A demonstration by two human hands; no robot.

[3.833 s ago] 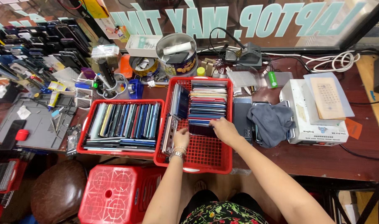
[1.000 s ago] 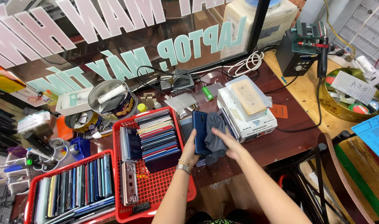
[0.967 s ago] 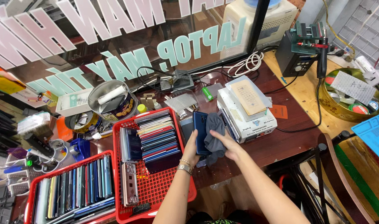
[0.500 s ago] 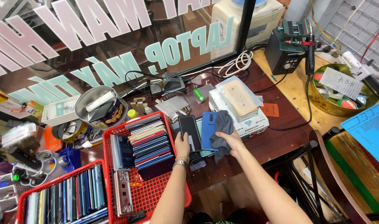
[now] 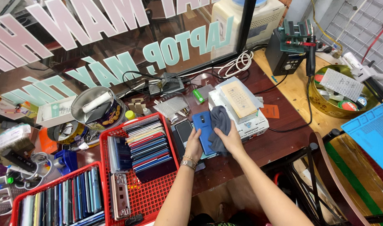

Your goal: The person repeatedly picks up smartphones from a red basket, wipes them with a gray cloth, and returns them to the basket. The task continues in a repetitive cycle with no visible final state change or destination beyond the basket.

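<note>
Blue phone (image 5: 204, 130): lies back-up on the dark wooden table (image 5: 258, 150), just right of the near red basket, held by you at its lower end.
Your left hand (image 5: 194, 144): at the phone's 7 o'clock, fingers curled against its left edge, closed on the phone; bracelet at the wrist.
Your right hand (image 5: 230, 139): at the phone's 4 o'clock, fingers closed on a grey cloth (image 5: 219, 125) that covers the phone's right side.
Black phone (image 5: 184, 132): flat on the table, touching the blue one at its 9 o'clock.
Red basket (image 5: 156, 196): at 8 o'clock from your hands, holding a row of phones stacked on edge.
Second red basket (image 5: 21, 200): farther out at 8 o'clock, also filled with phones.
White boxes (image 5: 252, 123): at 2 o'clock, just beside the cloth, a tan sheet on top.
Round tin (image 5: 97, 111): at 10 o'clock, behind the baskets.
Blue mat (image 5: 371, 129): well apart at 3 o'clock.
</note>
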